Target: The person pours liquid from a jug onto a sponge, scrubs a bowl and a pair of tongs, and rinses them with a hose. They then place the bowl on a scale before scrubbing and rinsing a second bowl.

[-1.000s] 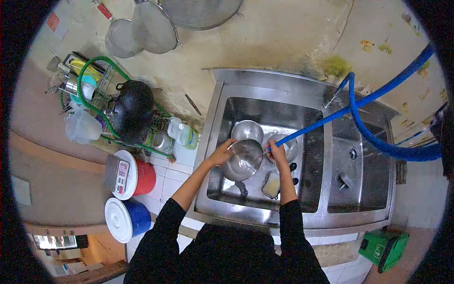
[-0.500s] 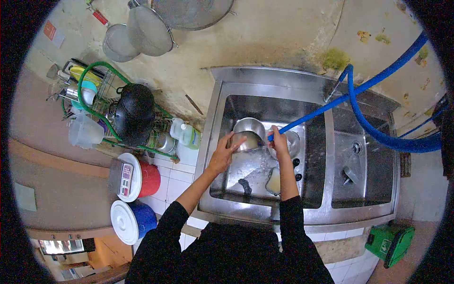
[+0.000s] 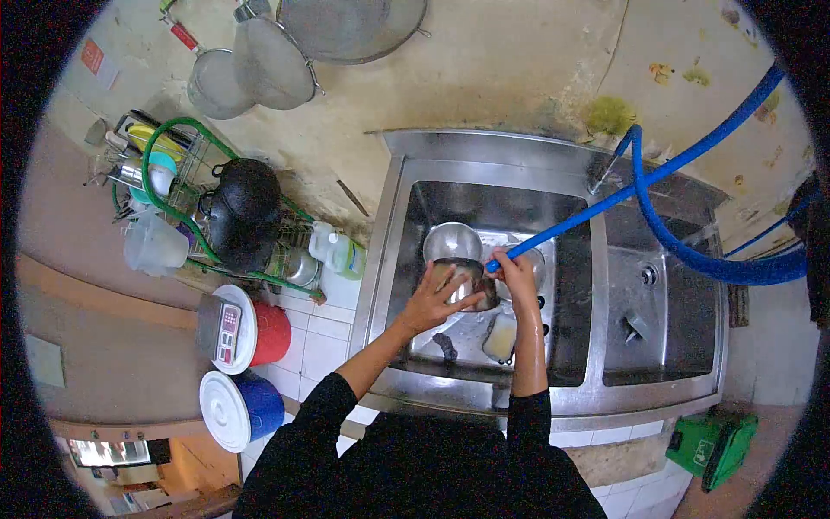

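Over the stainless steel sink basin (image 3: 406,216), the left hand (image 3: 435,298) has its fingers spread wide against a small steel cup (image 3: 467,278), tilted on its side. The right hand (image 3: 517,270) is closed around the end of the blue rubber hose (image 3: 571,223), just beside the cup. A round steel bowl (image 3: 451,241) sits just beyond the left hand, and a pale yellow sponge (image 3: 500,336) lies below the right wrist.

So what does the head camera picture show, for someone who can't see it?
Seen from above, a person in black sleeves stands at a steel double sink, the left hand on a metal bowl and the right hand holding a blue hose at it. Another steel bowl sits behind, and a green dish rack stands to the left.
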Tool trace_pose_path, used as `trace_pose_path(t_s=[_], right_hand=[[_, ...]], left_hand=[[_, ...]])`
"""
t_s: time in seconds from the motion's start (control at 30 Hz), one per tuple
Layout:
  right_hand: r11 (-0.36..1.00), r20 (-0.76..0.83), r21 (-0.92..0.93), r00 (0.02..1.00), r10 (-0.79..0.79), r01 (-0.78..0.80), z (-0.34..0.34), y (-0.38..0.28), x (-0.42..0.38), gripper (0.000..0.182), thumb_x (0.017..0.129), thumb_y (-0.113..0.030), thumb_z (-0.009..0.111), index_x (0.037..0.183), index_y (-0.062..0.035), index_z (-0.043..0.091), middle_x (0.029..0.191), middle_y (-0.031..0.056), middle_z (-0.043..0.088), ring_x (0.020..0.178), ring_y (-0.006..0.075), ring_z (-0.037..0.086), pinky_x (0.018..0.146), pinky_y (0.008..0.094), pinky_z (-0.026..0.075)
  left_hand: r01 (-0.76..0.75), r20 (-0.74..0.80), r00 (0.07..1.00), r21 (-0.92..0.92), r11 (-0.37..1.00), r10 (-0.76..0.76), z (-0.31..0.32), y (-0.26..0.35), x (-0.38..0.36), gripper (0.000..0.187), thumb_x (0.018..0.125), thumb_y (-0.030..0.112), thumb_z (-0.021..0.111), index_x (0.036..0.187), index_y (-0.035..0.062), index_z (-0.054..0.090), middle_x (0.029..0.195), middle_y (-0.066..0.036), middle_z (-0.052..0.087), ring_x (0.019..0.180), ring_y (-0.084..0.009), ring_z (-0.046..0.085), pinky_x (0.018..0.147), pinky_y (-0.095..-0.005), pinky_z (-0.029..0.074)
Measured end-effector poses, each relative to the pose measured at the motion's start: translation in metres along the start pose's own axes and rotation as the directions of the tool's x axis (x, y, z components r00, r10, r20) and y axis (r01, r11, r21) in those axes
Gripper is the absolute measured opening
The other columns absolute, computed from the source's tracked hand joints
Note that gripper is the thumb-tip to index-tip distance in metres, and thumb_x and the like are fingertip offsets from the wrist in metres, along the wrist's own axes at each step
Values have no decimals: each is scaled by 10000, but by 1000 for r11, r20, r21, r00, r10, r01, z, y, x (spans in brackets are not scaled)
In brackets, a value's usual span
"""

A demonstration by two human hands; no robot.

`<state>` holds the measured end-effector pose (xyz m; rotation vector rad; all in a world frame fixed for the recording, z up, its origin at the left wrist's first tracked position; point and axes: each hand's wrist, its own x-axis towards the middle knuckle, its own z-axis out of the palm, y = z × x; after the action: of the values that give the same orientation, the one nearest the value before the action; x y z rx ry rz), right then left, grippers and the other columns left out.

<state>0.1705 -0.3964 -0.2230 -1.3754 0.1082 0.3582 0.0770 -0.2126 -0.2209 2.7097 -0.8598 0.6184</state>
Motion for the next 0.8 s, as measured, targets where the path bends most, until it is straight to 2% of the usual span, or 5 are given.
trace_pose_path(t_s=[0.13, 0.27, 0.43, 0.63, 0.8], right_hand=[[988, 249, 74, 962, 113, -136, 11, -8, -14, 315, 861, -278, 582, 920, 30, 606, 810, 93, 632, 682, 145, 618, 667, 261, 533], [986, 0, 119, 993, 115, -115, 5, -8, -9, 316, 864, -261, 575, 905, 51, 604, 803, 109, 631, 706, 162, 630, 665, 268, 540], [980, 154, 82, 973, 170, -184, -1, -25, -25, 334, 847, -265, 601, 865, 69, 603, 771, 135, 632, 683, 190, 646, 615, 246, 544], [976, 223, 135, 965, 138, -171, 25, -29, -27, 363, 838, -285, 615, 863, 77, 613, 776, 140, 647, 664, 184, 651, 607, 251, 540], [980, 267, 52, 948, 171, -191, 32, -33, -14, 340, 840, -249, 613, 910, 83, 612, 798, 143, 651, 677, 185, 653, 621, 240, 543]], left_hand=[[-114, 50, 993, 92, 989, 110, -2, 1, -7, 538, 739, 168, 592, 1208, 414, 499, 1253, -52, 414, 1250, -306, 330, 1031, -623, 152], [-215, 11, 977, 51, 975, 215, -15, 6, -19, 568, 728, 229, 606, 1249, 402, 458, 1280, -38, 405, 1270, -306, 304, 1035, -629, 134], [-196, -54, 979, 4, 981, 196, -30, 13, -19, 583, 717, 205, 618, 1249, 387, 464, 1221, -51, 430, 1209, -308, 374, 1029, -632, 149], [415, 55, 908, -239, 878, -415, 15, -6, -3, 479, 724, -13, 495, 1175, 144, 529, 1127, -180, 489, 1071, -365, 474, 932, -562, 341], [594, 201, 803, -354, 722, -561, 13, -33, 22, 414, 770, 42, 455, 1175, 106, 510, 943, -242, 570, 869, -427, 560, 807, -438, 462]])
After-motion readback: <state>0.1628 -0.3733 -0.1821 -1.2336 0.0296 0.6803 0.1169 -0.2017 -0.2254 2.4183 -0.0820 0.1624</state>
